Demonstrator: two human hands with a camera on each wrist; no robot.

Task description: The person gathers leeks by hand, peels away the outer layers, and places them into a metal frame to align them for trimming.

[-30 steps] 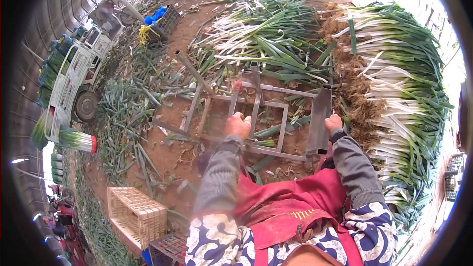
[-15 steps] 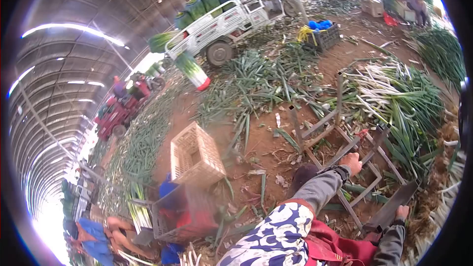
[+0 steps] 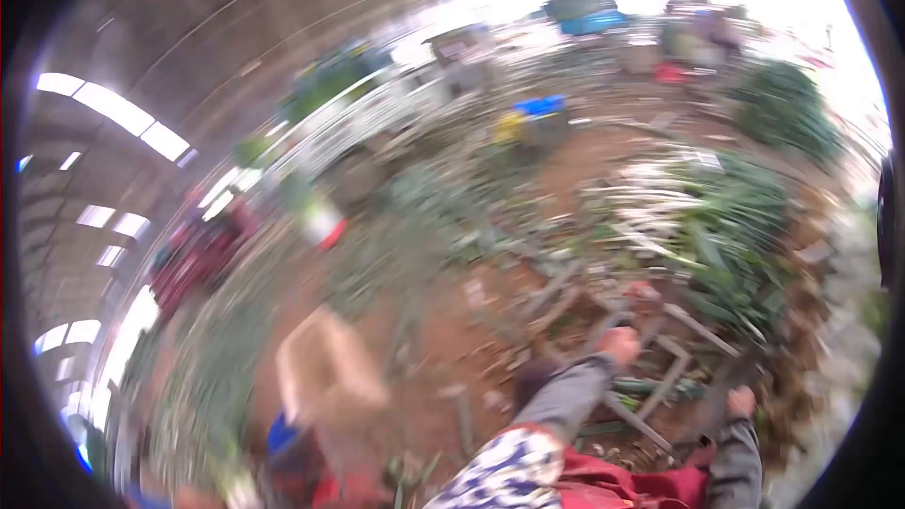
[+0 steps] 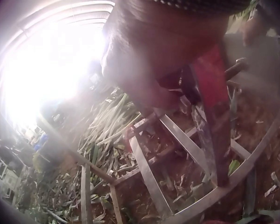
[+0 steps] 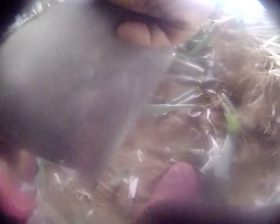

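Note:
A welded metal frame (image 3: pixel 702 331) of square tubes stands on the soil at the person's front, blurred in the head view. The left hand (image 3: pixel 620 346) grips one of its bars; in the left wrist view more frame bars (image 4: pixel 149 170) spread out below that hand (image 4: pixel 163 51). At the frame's right end, the right hand (image 3: pixel 742 402) holds the edge of a wide grey metal piece (image 5: pixel 74 88), its curled fingers (image 5: pixel 151 36) showing at the upper edge of the right wrist view. Pulled leeks (image 3: pixel 650 212) lie in a heap beyond the frame.
A pale plastic crate (image 3: pixel 325 368) stands at lower left. Loose green leaves litter the soil around it. Farther back are a white cargo vehicle (image 3: pixel 353 127), a red vehicle (image 3: pixel 203 254) and a crate with blue and yellow items (image 3: pixel 533 123). Rooty leek ends (image 5: pixel 252 70) lie at right.
The head view has swung toward the left side of the shed, then partly back, and is now blurred. Both hands stay on the metal frame, which has not visibly moved over the ground.

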